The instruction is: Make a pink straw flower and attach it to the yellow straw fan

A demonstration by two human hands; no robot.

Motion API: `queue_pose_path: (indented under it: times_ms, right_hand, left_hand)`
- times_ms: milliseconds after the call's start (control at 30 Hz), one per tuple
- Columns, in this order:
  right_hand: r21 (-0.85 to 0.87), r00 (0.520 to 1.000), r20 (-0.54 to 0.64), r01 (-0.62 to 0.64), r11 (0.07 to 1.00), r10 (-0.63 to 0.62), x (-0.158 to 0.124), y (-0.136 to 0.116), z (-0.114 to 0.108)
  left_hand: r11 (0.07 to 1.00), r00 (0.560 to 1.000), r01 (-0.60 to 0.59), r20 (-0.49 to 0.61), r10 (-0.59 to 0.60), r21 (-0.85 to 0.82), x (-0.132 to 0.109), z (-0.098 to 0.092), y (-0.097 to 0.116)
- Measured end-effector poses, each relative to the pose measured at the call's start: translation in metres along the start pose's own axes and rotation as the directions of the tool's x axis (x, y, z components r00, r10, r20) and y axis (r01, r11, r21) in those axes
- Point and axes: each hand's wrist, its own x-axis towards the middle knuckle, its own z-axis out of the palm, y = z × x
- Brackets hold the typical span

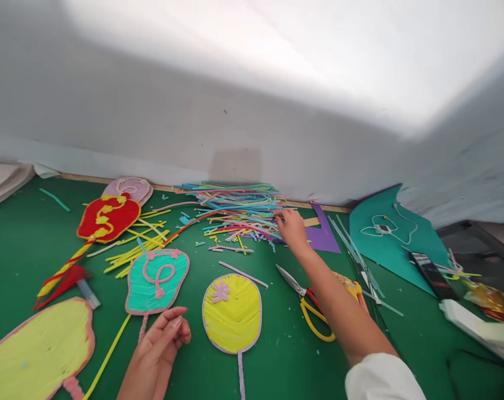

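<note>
At the near left edge of the green table lies a large lime-yellow fan shape with a pink border, partly cut off by the frame. Just beyond it a red fan shape with yellow curls lies far left, its twisted red and yellow handle running down toward the near side, and a pink fan shape peeks out behind it. Loose yellow strips lie scattered to its right.

The left hand rests on the table at the near edge, fingers loosely curled and holding nothing, its fingertips just beside the pink stem of a teal fan shape with a pink loop on it. Right of that hand lies a yellow fan shape with a small pink flower, its stem pointing to the near side.

Farther back, against the white wall, sits a pile of coloured strips in blue, pink, yellow and orange. The right hand reaches across to the pile's right end, fingers bent down and touching the strips; whether it has pinched one I cannot tell. The pile lies directly to the left of and under those fingertips.

Yellow-handled scissors lie near the forearm, partly under it. A purple sheet lies just right of the hand, and a teal sheet with a white cable on it lies farther right
</note>
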Motion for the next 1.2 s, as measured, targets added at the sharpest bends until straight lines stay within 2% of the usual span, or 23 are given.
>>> queue_pose_path:
  times_ms: [67, 200, 400, 533, 667, 833, 967, 1067, 1200]
  right_hand:
    - [-0.011, 1.0, 0.014, -0.02, 1.0, 0.02, 0.021, 0.006, 0.006]
    - [-0.012, 0.996, 0.087, 0.018, 1.0, -0.017, 0.048, 0.016, 0.019]
    - [-0.019, 0.989, 0.141, 0.043, 0.999, -0.04, 0.059, 0.024, 0.037]
    - [0.006, 0.982, 0.175, 0.073, 0.997, -0.073, 0.065, 0.025, 0.04]
    - [0.069, 0.968, 0.22, 0.105, 0.992, -0.117, 0.084, 0.027, 0.026]
    - [0.15, 0.957, 0.262, 0.086, 0.985, -0.124, 0.113, 0.031, -0.012]
    - [0.175, 0.955, 0.275, 0.066, 0.982, -0.113, 0.123, 0.035, -0.036]
    - [0.153, 0.954, 0.284, 0.052, 0.987, -0.094, 0.126, 0.036, -0.039]
    - [0.059, 0.95, 0.307, 0.038, 0.998, -0.054, 0.127, 0.037, -0.026]
  left_hand:
    - [1.0, 1.0, 0.002, -0.003, -0.002, -0.016, 0.004, -0.003, -0.001]
    - [0.999, 1.0, 0.008, -0.009, -0.008, -0.038, 0.01, -0.007, -0.005]
    - [0.999, 0.999, 0.027, -0.025, -0.027, -0.023, 0.016, -0.012, -0.016]
    - [0.998, 0.998, 0.05, -0.021, -0.051, -0.04, 0.019, -0.016, -0.022]
    - [0.998, 0.998, 0.055, -0.037, -0.055, -0.017, 0.02, -0.017, -0.023]
    - [0.998, 0.995, 0.067, -0.072, -0.067, 0.002, 0.02, -0.017, -0.021]
    - [0.996, 0.995, 0.087, -0.053, -0.086, 0.001, 0.019, -0.016, -0.021]
    - [0.995, 0.995, 0.095, -0.039, -0.095, 0.004, 0.018, -0.016, -0.021]
    - [0.996, 0.996, 0.087, -0.032, -0.087, 0.004, 0.018, -0.016, -0.021]
